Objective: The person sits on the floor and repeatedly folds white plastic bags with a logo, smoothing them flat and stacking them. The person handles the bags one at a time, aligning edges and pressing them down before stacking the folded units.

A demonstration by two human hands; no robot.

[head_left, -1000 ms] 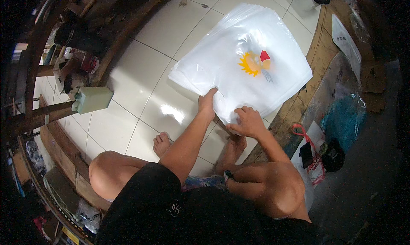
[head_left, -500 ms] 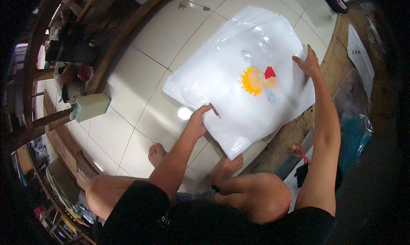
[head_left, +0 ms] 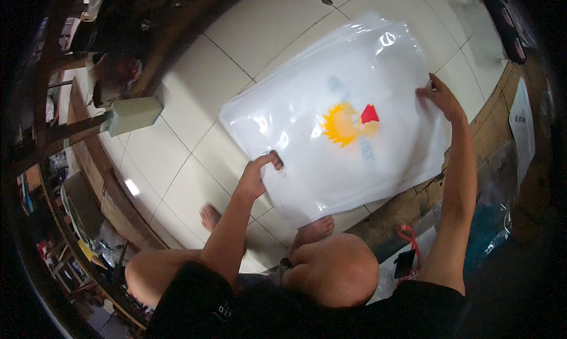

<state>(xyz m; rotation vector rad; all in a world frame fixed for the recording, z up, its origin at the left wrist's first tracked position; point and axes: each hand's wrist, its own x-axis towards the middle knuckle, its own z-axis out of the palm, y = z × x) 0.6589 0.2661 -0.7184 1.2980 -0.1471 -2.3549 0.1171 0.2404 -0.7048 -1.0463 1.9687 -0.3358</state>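
A stack of white, translucent plastic bags (head_left: 319,179) with a printed yellow sun and red shape is held over the tiled floor in front of me. Near its lower left edge, my left hand (head_left: 258,174) is closed on the stack, with fingertips showing through the cut-out handle hole. At the far right edge, my right hand (head_left: 443,101) grips the bags, thumb on top and the other fingers partly hidden at the edge. Several layers fan out along the far side of the stack.
A pale plastic jug (head_left: 134,115) stands at the left beside a wooden frame (head_left: 88,129). To the right runs a wooden board (head_left: 407,200) with clear plastic sheeting (head_left: 493,221). A dark object with a red strap (head_left: 407,235) lies near my right knee. My bare feet (head_left: 313,229) rest below the bags.
The stack has turned slightly and its near corner has moved up and left. My left hand has shifted left and down; my right hand has moved right and slightly down with its edge.
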